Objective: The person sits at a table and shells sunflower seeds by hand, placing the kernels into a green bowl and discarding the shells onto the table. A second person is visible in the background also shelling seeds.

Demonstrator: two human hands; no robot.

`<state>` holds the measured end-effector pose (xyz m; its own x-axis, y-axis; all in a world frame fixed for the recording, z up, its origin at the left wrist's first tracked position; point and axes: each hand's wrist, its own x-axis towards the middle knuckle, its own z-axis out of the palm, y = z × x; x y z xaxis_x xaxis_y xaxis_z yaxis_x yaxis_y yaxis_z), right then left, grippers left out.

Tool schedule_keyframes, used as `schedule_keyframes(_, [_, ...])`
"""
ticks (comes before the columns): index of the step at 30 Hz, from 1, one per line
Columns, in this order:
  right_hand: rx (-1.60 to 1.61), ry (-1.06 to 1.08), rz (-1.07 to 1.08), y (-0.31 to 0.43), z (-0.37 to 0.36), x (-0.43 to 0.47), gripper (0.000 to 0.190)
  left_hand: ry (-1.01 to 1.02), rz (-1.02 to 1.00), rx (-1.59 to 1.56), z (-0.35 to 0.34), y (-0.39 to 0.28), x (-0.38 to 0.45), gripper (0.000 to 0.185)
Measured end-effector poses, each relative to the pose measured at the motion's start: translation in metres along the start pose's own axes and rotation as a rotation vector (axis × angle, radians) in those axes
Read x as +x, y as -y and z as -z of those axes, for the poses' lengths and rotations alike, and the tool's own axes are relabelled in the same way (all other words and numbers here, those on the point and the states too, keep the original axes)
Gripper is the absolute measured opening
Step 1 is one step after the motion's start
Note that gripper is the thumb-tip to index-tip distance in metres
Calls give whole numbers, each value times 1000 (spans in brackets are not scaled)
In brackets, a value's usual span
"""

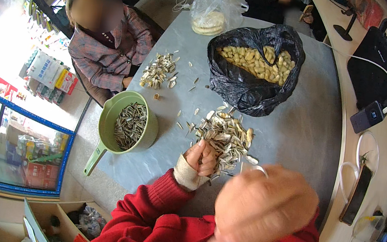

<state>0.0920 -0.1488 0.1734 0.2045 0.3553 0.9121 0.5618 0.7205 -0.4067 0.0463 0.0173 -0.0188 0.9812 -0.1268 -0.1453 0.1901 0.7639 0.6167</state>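
My left hand [203,158], its fingers curled, rests on the near edge of a pile of sunflower seed shells [227,135] on the grey table [301,126]; whether it holds anything is hidden. Raised close to the camera, my right hand [264,210] is blurred, and its fingertips cannot be made out clearly. To the left stands a green plastic pot with a handle [150,133], holding striped sunflower seeds [130,126]. Beyond the shells lies a black plastic bag [246,95] that gapes around peanuts in their shells [254,62].
Across the table's left side sits a person in a plaid jacket [98,58], near another shell pile [159,70]. A clear bag of flatbreads [210,22] is at the far edge. The right counter [357,153] bears a power bank [366,117] and phone [357,194].
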Motion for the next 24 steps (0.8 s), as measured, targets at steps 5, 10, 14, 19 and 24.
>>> schedule_keyframes(5, [429,-59,302,-12,-4,14,14,-61,113,-4,-19,-8,-7,36])
schedule_keyframes(10, [575,-238,7,13,-17,3,11,-62,133,25,-29,-4,-8,37])
schedule_keyframes(14, [596,-80,13,6,-9,-9,11,-38,-50,280,-27,0,-9,38])
schedule_keyframes(19, [722,-267,33,9,-30,-9,11,-70,-276,727,-33,2,-12,40])
schedule_keyframes(24, [704,235,-49,3,8,9,15,-41,-265,616,-27,2,-12,38])
